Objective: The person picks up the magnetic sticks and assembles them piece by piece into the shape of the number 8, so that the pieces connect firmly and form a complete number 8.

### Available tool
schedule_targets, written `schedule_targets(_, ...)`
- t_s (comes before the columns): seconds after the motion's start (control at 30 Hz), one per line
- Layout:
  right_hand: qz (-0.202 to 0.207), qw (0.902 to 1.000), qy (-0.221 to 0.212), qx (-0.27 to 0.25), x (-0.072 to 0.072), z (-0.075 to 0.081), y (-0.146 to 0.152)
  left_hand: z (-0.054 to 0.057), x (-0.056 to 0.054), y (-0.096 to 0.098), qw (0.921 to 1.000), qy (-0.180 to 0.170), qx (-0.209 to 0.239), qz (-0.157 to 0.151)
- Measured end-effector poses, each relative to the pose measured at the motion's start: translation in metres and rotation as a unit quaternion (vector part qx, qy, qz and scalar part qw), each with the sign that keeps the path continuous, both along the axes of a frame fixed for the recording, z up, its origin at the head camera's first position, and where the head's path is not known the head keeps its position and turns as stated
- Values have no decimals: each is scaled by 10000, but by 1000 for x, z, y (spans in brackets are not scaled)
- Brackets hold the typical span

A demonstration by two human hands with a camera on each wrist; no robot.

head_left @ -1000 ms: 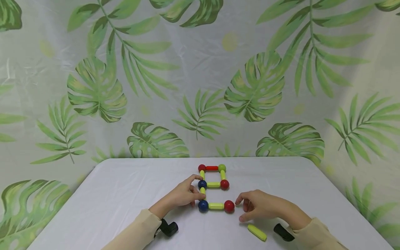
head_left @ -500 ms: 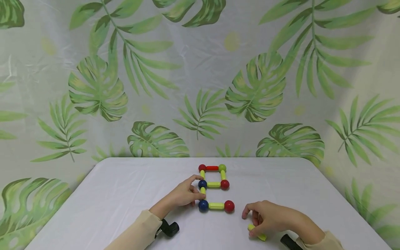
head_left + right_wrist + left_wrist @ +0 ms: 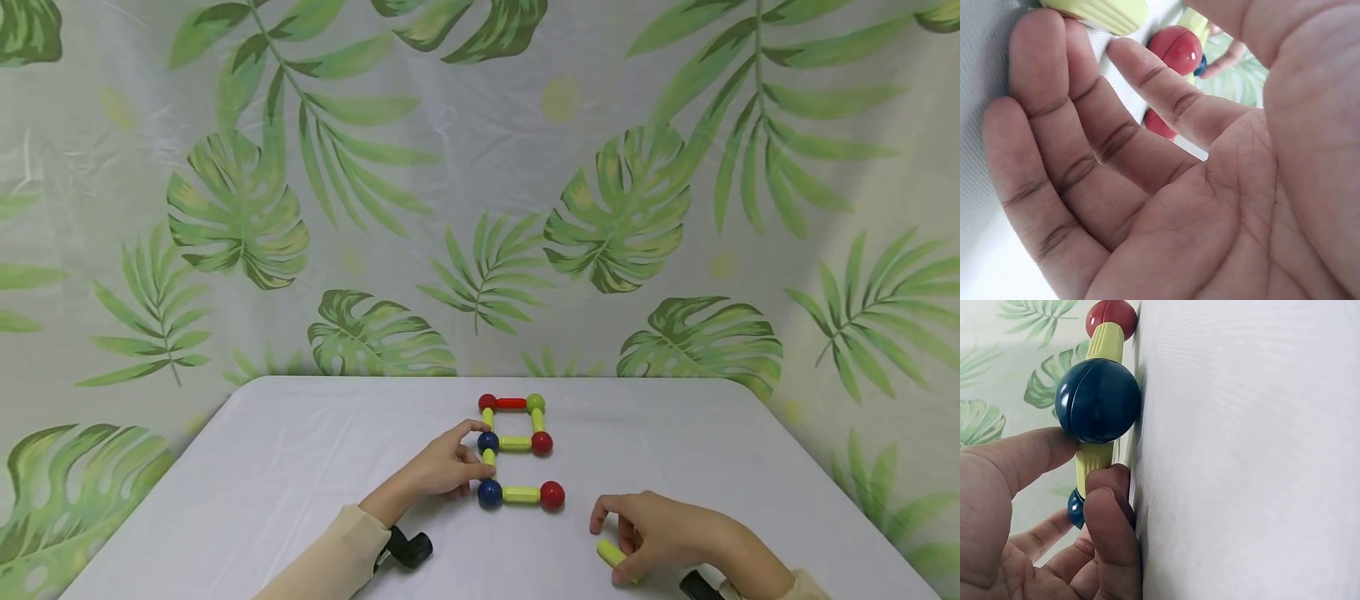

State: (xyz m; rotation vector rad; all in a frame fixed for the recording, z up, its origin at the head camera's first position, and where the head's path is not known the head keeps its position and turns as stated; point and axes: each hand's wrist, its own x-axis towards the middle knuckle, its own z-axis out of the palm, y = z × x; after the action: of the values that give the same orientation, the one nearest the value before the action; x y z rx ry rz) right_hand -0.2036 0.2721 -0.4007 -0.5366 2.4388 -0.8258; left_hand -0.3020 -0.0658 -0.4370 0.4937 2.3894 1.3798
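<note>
A ladder-like frame of balls and magnetic rods lies on the table in the head view. My left hand (image 3: 442, 467) pinches its yellow rod (image 3: 1091, 469) between the near blue ball (image 3: 491, 494) and the far blue ball (image 3: 488, 442); the index fingertip rests by the far one. From the near blue ball another yellow rod (image 3: 521, 495) runs right to a red ball (image 3: 552, 496). Right of that, my right hand (image 3: 667, 529) holds a loose yellow rod (image 3: 609, 550) low at the table, thumb partly covering it. Its fingertips meet the rod (image 3: 1107, 14) in the right wrist view.
The frame's far part has a red ball (image 3: 542, 442), a green ball (image 3: 536, 403), a dark red ball (image 3: 487, 403) and a red rod (image 3: 512, 403). A white cloth covers the table (image 3: 300, 450). Behind it hangs a leaf-patterned curtain (image 3: 480, 167).
My right hand has moved back and down from beside the near red ball to the loose yellow rod and taken hold of it. The left hand keeps its place on the frame.
</note>
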Motion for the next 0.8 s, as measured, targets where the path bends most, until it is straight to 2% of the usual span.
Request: schedule_targets(0.8,97,9991,109,-398,-6,-8,5,-3,0,-1,9999,21,162,51)
